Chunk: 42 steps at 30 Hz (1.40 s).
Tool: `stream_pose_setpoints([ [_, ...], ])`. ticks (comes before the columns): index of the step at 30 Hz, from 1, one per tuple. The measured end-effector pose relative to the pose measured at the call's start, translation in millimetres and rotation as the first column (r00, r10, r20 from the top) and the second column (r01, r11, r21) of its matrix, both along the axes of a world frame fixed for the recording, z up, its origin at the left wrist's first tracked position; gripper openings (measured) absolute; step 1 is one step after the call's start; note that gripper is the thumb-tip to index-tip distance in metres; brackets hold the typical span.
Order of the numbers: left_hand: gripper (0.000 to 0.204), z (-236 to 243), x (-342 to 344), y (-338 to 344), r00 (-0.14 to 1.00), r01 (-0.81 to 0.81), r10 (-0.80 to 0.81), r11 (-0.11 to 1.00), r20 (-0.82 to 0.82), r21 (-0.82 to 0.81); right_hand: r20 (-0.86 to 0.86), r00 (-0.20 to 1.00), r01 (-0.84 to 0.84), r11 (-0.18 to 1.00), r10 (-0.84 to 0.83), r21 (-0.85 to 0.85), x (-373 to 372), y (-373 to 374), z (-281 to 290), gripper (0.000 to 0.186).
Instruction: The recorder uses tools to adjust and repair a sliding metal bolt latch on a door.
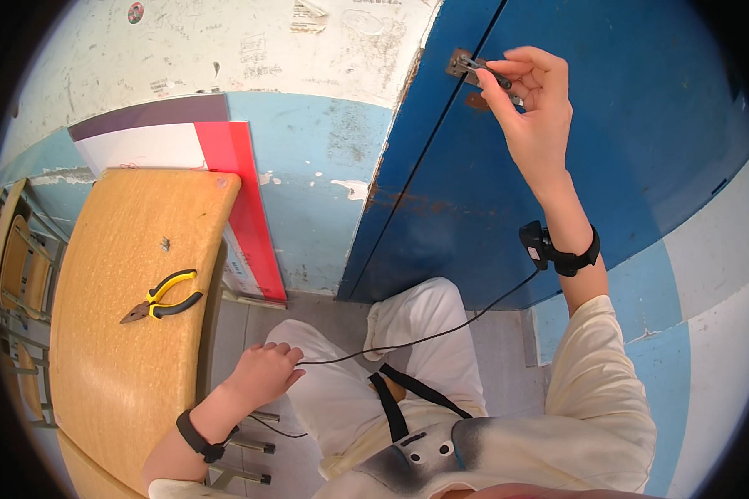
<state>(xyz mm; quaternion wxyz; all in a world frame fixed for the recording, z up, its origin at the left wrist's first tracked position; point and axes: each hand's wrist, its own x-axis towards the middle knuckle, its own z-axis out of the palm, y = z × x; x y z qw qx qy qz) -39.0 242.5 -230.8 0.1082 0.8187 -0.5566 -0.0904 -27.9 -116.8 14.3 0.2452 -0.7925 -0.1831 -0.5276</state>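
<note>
On the blue door (508, 183), my right hand (534, 104) is raised to a worn metal latch (460, 63). Its thumb and forefinger pinch a small dark metal piece (498, 76) whose front end meets the latch; its exact kind is unclear. The other right fingers curl behind it. My left hand (266, 374) is low beside my knee, with its fingers bent and their tips hidden. A black cable (408, 343) runs from the band on my right wrist to the edge of my left hand. Whether those fingers hold anything does not show.
To the left stands a wooden desk (100, 358). Pliers (162, 298) with yellow and black handles lie on it, near a few tiny metal bits (165, 244). Boards (254, 216) lean on the wall behind. Wooden chairs (21, 258) stand at the far left.
</note>
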Motion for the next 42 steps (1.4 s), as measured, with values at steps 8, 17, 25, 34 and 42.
stream_pose_setpoints([
  [8,0.024,4,0,-1,0.999,-0.015,0.021,0.994,-0.050,0.113,-0.001,0.996,0.088,0.934,-0.094,-0.347,-8,-7,1,0.015],
  [17,0.022,1,1,0,1.000,-0.004,0.004,1.000,0.001,0.013,0.063,0.998,0.031,0.942,-0.010,-0.333,-3,-13,2,0.022],
  [25,0.022,-3,0,2,1.000,-0.001,0.001,1.000,0.009,-0.009,0.157,0.981,0.166,0.898,-0.110,-0.408,-8,-4,6,0.018],
  [34,0.022,-3,1,2,1.000,0.006,-0.006,1.000,0.007,-0.006,0.216,0.974,0.139,0.940,-0.073,-0.311,2,-7,0,0.014],
  [42,0.024,1,-1,1,1.000,-0.009,0.009,1.000,0.004,0.009,0.137,0.990,-0.009,0.997,0.019,-0.074,5,-2,-3,0.012],
])
